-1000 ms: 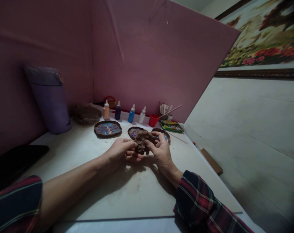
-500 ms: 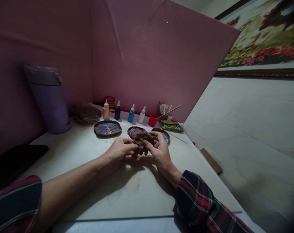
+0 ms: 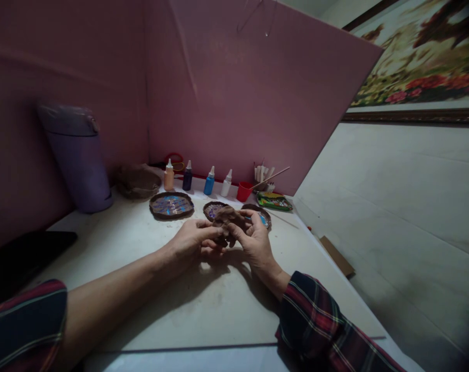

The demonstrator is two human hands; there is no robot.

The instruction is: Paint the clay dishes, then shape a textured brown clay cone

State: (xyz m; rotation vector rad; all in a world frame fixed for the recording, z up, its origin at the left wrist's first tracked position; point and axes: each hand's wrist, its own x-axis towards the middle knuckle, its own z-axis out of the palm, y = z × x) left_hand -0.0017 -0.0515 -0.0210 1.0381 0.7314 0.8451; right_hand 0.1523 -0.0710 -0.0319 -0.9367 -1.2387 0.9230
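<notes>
Between my two hands, above the white board, is an uneven lump of brown clay [image 3: 229, 217]. My left hand [image 3: 193, 238] pinches its left side with thumb and fingers. On the other side my right hand [image 3: 254, 240] grips it, the thumb pressed on the front and the fingers behind. Just past the clay lie a small brown clay dish [image 3: 209, 211] with a purple speckled inside and another clay dish [image 3: 268, 219] with blue in it, both partly hidden by the clay and my right hand.
A larger painted clay dish [image 3: 171, 217] lies farther left, near a brown clay bowl [image 3: 139, 181]. Several paint bottles [image 3: 209, 184] line the back, beside a red cup [image 3: 244, 192] and a green packet [image 3: 275, 201]. A purple tumbler [image 3: 81, 165] stands left; a dark flat object [image 3: 32, 253] lies before it.
My left thumb and fingers have shifted slightly on the clay. Both hands and the clay otherwise stay in nearly the same place.
</notes>
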